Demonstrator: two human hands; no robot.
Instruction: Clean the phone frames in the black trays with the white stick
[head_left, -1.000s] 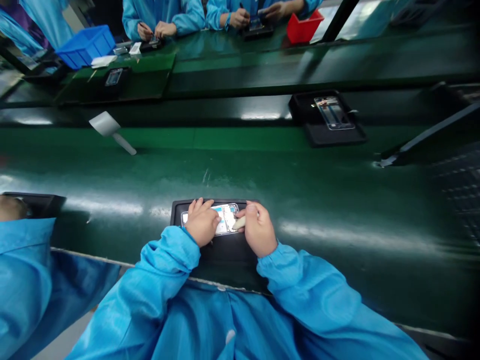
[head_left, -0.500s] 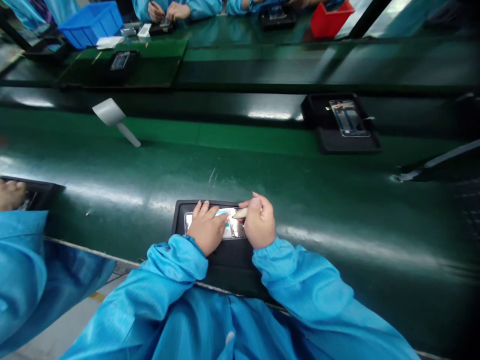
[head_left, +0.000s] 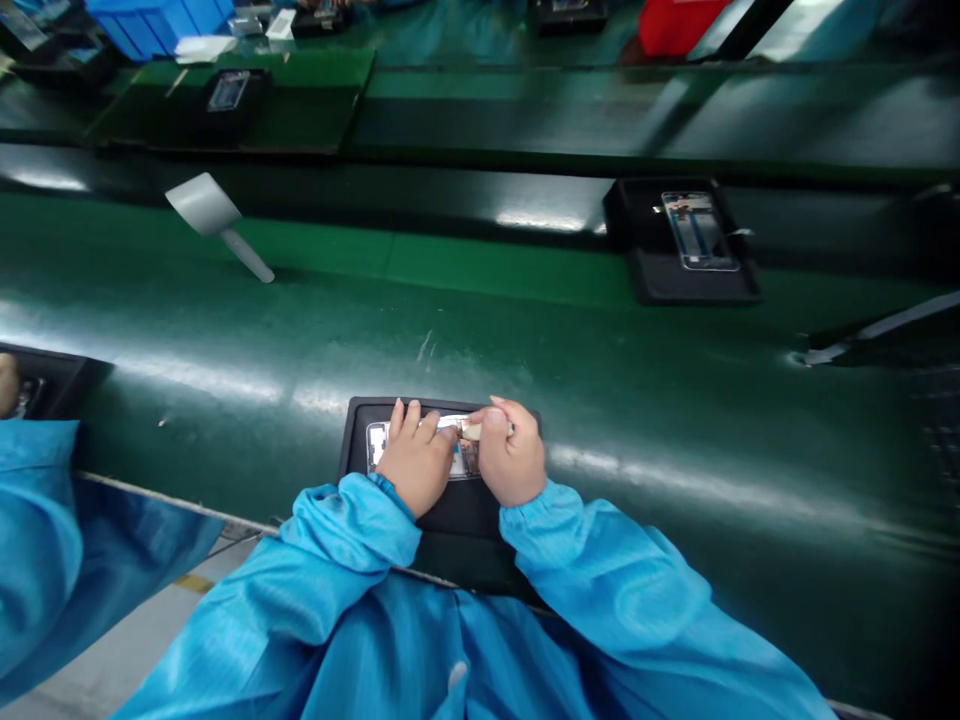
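Note:
A phone frame [head_left: 377,437] with bright inner parts lies in a black tray [head_left: 457,508] at the table's near edge. Across the frame rests my left hand [head_left: 416,460], its fingers spread and its palm down. My right hand [head_left: 513,455] is closed around a pale pointed tool [head_left: 474,431], whose tip touches or nearly touches the frame's inner parts beside my left fingertips. My two hands cover much of the frame.
Another black tray [head_left: 649,270] with an opened phone [head_left: 699,232] stands at the back right. A grey paddle-shaped piece [head_left: 204,204] rises at the back left. At the far left, a co-worker's hand [head_left: 7,385] is over a tray [head_left: 64,375].
My right hand has shifted slightly left with the tool, closer to my left fingers. The view has tilted down a little, so the far workers' hands have left the picture.

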